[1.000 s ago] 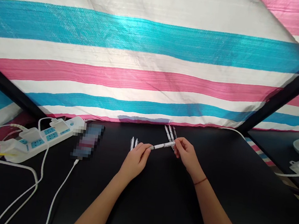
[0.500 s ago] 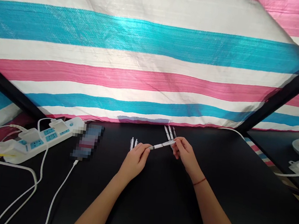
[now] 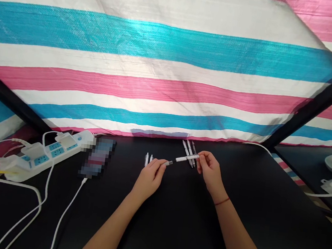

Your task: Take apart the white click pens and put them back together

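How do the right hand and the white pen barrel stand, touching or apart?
Touching: the head view shows the right hand pinching the barrel's right-hand end, with the white pen barrel extending leftward.

Striped tarp [image 3: 175, 45] behind black desk [image 3: 264, 209]; dark posts [image 3: 316, 108] slanting either side.

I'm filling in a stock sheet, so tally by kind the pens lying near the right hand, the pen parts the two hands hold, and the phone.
Pens lying near the right hand: 3 pens
White pen barrel, in the right hand: 1
Grey pen piece, in the left hand: 1
Phone: 1
Total: 6
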A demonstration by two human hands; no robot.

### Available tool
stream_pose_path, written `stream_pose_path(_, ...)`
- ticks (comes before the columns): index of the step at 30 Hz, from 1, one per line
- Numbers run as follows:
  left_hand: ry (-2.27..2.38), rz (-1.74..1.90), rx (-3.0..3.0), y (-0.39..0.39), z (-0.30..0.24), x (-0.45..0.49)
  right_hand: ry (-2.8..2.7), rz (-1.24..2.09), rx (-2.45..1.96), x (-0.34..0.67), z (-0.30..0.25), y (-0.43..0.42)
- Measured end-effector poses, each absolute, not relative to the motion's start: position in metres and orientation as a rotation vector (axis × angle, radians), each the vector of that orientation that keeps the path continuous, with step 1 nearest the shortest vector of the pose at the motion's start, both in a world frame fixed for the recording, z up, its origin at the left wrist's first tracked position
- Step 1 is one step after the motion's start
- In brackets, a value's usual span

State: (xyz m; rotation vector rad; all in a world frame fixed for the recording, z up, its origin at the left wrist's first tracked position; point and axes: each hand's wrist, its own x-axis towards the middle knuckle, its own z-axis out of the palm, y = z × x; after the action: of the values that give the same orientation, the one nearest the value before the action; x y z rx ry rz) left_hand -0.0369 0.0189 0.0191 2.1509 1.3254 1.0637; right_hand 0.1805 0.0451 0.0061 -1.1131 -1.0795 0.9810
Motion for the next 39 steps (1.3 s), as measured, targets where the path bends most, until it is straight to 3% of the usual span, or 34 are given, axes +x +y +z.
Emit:
stream_pose_path(15,1.401,1.159,2.046,0.019,0.024,-0.041,-0.786,0.993,-1.092,0.184,0.011,0.045)
stream_pose_path(39,1.520,1.297,1.587,0.024,0.024,-0.048,-0.818,0.938,-1.123,0.186,0.005,0.047)
